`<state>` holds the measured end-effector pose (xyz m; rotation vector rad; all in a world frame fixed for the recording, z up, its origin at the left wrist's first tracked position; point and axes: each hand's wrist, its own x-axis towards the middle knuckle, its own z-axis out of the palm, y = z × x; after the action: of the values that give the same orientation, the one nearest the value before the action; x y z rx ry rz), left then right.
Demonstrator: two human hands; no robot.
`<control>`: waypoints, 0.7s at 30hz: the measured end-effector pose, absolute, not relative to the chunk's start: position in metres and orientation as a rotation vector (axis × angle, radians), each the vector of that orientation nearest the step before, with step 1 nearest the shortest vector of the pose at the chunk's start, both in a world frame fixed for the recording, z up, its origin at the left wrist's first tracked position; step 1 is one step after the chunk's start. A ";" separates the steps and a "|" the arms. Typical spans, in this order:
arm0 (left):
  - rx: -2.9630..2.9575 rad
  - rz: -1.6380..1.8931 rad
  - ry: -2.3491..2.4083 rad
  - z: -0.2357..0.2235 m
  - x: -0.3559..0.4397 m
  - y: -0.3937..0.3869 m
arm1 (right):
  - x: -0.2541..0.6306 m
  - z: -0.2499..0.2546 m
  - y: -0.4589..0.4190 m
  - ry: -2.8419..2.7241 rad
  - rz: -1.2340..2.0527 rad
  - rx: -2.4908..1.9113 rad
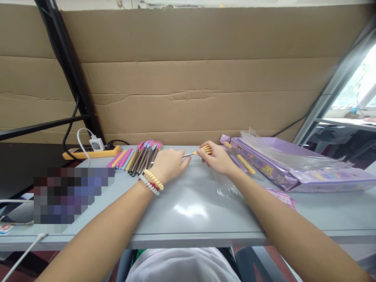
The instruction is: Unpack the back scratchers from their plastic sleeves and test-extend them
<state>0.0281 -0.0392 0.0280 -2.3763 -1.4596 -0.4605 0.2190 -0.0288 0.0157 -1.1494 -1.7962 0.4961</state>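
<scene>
A back scratcher (188, 155) with a yellow claw-shaped head and a thin metal shaft lies level between my hands, just above the desk. My right hand (216, 156) is closed around the yellow head, thumb and fingers pinching it. Around the other end of the shaft my left hand (169, 162) is closed, its back toward me and beaded bands on the wrist; its fingers are mostly hidden. Just left of that hand, several similar back scratchers (143, 158) lie in a row, with pink and blue heads and dark shafts.
Coloured sticks (120, 158) lie beyond the row, near a yellow power strip (91, 152). At right are a purple box (264, 164) with clear plastic, more yellow and purple sticks (245, 162) and a pink packet (282, 197). Cardboard (188, 78) walls the back.
</scene>
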 end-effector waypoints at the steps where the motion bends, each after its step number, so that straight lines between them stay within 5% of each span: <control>1: -2.401 -0.462 -1.424 0.028 0.029 -0.039 | 0.218 0.015 -0.028 -1.794 0.528 -1.125; 8: -2.349 -0.534 -1.357 0.044 0.006 -0.025 | 0.226 0.029 -0.019 -1.491 0.746 -0.950; 21: -2.029 -1.007 -1.532 0.032 -0.109 0.033 | 0.372 0.083 -0.028 -0.371 0.061 -0.904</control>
<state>-0.1091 0.0329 0.0325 -2.0288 -1.5321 -1.0069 0.3720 -0.0282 0.0835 -0.9042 -0.3705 0.0612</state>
